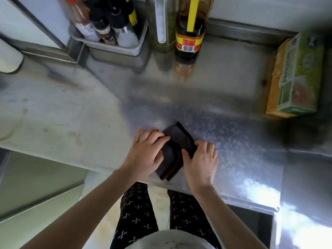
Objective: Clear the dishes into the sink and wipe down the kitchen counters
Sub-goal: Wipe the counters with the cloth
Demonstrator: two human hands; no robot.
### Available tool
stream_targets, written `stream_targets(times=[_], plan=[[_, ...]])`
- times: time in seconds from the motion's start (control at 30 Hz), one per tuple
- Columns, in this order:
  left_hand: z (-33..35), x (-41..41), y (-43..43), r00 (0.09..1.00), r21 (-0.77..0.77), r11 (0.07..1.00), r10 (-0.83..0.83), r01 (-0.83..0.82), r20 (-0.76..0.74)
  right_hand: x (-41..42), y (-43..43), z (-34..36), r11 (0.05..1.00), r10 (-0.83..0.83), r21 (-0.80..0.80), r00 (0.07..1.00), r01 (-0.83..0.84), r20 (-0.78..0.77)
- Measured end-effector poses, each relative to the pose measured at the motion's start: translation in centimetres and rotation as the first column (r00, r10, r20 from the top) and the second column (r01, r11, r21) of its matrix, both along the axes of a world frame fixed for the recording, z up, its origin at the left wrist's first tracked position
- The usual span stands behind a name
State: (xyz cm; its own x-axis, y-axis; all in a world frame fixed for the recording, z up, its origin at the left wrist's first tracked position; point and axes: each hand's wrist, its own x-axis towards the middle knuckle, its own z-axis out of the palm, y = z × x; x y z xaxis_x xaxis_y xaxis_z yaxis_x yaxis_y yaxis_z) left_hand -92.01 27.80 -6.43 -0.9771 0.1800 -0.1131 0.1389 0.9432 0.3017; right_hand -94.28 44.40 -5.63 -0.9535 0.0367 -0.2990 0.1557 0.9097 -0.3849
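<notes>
Left hand (147, 152) and right hand (202, 163) grip cloth (177, 139) at table (224, 97) front edge.
Cloth folded, dark; open steel behind, bounded by bottle (189, 42) at back, box (296, 78) at right.

Left hand (145, 153), right hand (201, 162) on folded cloth (177, 139) — steel counter (71, 114)

You had a grey sheet-metal counter (206, 97): glossy, swirl-marked at right; dull, stained at left. Your dark folded cloth (179, 139) looked matt and soft. The perforated metal tray (115, 51) looked satin; the green cardboard box (298, 78), lightly glossy print; the dark clear bottle (188, 44) shone.
</notes>
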Motion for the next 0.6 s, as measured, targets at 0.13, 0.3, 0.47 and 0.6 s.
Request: stream_targets(times=[0.13, 0.3, 0.47, 0.6], plan=[[1.1, -2.2, -0.3, 0.994, 0.163, 0.983, 0.074, -0.087, 0.083, -0.4, -1.5, 0.7, 0.995, -0.055, -0.083, 0.996, 0.061, 0.077], [1.4, -5.7, -2.5, 0.900, 0.480, 0.833, 0.047, -0.275, 0.434, 0.2, -2.7, 3.1, 0.930, -0.056, -0.354, 0.991, 0.096, 0.123], [3.6, -7.1, -6.4, 0.840, 0.658, 0.716, -0.193, -0.233, 0.508, -0.1, -3.8, 7.7, 0.843, -0.048, -0.531, 0.995, 0.090, 0.092], [8.2, -8.1, -10.2, 0.829, 0.806, 0.471, -0.236, -0.358, 0.506, -1.8, -6.0, 12.0, 0.832, -0.021, -0.555, 0.999, -0.004, -0.039]])
